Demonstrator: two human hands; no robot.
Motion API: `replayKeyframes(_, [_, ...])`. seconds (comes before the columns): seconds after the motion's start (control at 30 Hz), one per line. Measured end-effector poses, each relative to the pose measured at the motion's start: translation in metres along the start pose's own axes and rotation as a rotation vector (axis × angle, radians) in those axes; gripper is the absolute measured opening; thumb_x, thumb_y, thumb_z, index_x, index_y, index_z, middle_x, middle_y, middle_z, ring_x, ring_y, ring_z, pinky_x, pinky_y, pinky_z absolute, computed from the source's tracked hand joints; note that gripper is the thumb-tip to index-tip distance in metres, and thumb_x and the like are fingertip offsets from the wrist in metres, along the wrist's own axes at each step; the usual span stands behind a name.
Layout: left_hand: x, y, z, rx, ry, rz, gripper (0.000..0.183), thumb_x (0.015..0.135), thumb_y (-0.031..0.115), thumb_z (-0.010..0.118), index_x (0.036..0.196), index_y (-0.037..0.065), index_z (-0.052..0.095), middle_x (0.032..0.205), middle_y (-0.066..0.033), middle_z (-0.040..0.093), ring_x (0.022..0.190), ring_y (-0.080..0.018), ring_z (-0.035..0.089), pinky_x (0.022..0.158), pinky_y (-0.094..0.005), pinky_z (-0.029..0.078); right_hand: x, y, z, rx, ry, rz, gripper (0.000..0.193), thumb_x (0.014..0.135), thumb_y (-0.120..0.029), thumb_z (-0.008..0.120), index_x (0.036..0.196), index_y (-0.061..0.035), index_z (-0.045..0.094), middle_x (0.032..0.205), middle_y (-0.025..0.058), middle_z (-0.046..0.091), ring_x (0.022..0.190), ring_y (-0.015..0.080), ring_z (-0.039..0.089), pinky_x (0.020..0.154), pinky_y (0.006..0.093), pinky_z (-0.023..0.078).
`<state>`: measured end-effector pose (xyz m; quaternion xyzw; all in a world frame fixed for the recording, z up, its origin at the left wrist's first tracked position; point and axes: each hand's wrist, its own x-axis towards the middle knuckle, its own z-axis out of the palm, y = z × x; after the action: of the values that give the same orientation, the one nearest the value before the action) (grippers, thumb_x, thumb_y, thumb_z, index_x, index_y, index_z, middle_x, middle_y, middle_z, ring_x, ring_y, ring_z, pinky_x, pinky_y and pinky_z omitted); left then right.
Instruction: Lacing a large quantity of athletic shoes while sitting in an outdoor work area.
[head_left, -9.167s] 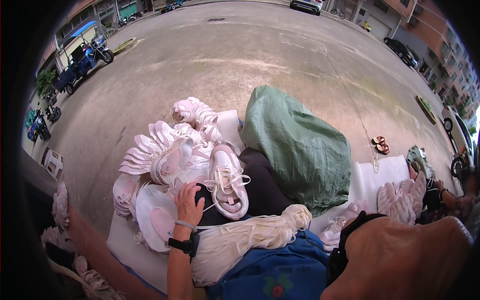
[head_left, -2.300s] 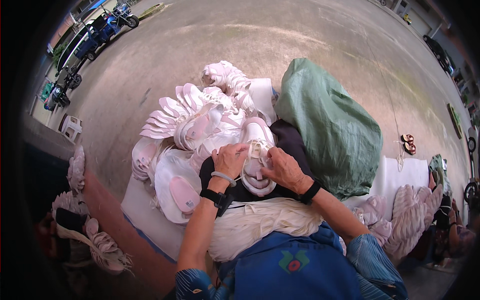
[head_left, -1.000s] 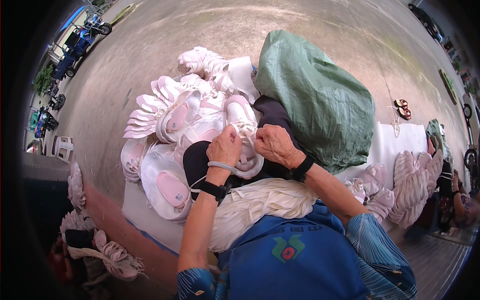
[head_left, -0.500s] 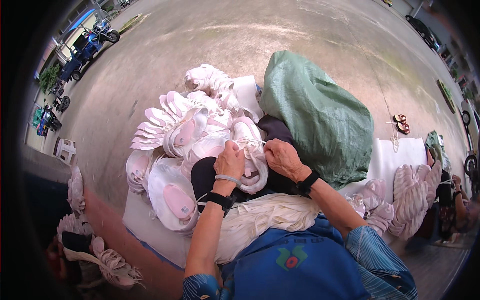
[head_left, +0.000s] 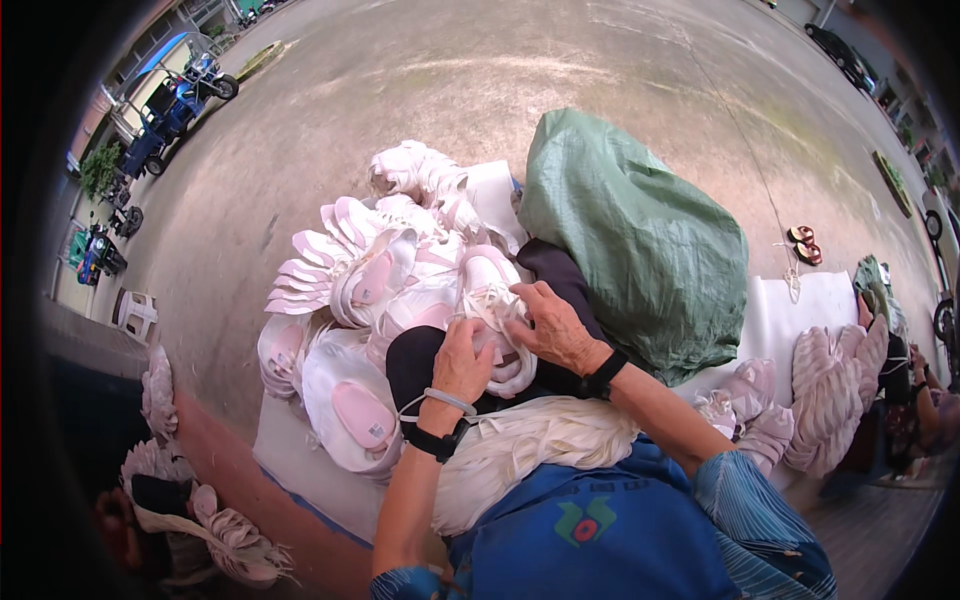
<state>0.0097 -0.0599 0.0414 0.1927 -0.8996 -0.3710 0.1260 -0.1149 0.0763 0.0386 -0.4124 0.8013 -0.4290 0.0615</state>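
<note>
A white and pink shoe upper rests over my black-clad knees with its toe pointing away. White shoelace crosses its front opening. My left hand is at the upper's left side, fingers bent in against the lacing. From the right, my right hand has its fingers curled at the same lacing, thumb and forefinger close together. The lace ends between the fingertips are too small to make out clearly. A thick bundle of loose white laces lies across my lap, over a blue apron.
Stacks of white and pink uppers crowd a white sheet at left. A large green sack stands at right. Beyond it are sandals and more uppers near another person. A blue three-wheeler is parked far left.
My hands have come nearer to me and down onto the lacing; before, they pinched the lace higher up, near the tongue. My left hand has dropped along the upper's side.
</note>
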Motion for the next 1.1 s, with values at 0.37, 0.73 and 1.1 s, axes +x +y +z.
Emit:
replayKeyframes(0.37, [-0.046, 0.016, -0.001, 0.291, -0.209, 0.274, 0.028, 0.075, 0.022, 0.069, 0.096, 0.004, 0.061, 0.093, -0.0136, 0.060, 0.091, -0.0310, 0.056, 0.083, -0.0427, 0.044, 0.000, 0.007, 0.001, -0.110, -0.288, 0.038, 0.034, 0.074, -0.035, 0.067, 0.079, -0.0030, 0.057, 0.083, 0.0159, 0.062, 0.074, 0.0358, 0.062, 0.066, 0.0433, 0.049])
replayKeyframes(0.73, [-0.037, 0.009, 0.028, 0.474, -0.327, 0.241, 0.034, 0.075, 0.020, 0.069, 0.102, 0.003, 0.061, 0.099, -0.0138, 0.060, 0.098, -0.0294, 0.055, 0.081, -0.0410, 0.046, -0.005, 0.003, 0.002, -0.065, -0.225, 0.056, 0.034, 0.082, -0.031, 0.066, 0.086, 0.0012, 0.056, 0.080, 0.0170, 0.057, 0.077, 0.0325, 0.057, 0.069, 0.0408, 0.047])
replayKeyframes(1.1, [-0.052, 0.010, -0.016, 0.070, -0.058, 0.208, 0.012, 0.079, 0.011, 0.059, 0.086, 0.002, 0.057, 0.088, -0.0157, 0.056, 0.085, -0.0345, 0.058, 0.075, -0.0427, 0.050, -0.006, 0.023, 0.000, -0.334, -0.378, -0.024, 0.034, 0.093, -0.031, 0.051, 0.100, 0.0011, 0.057, 0.087, 0.0239, 0.058, 0.081, 0.0383, 0.057, 0.071, 0.0428, 0.047])
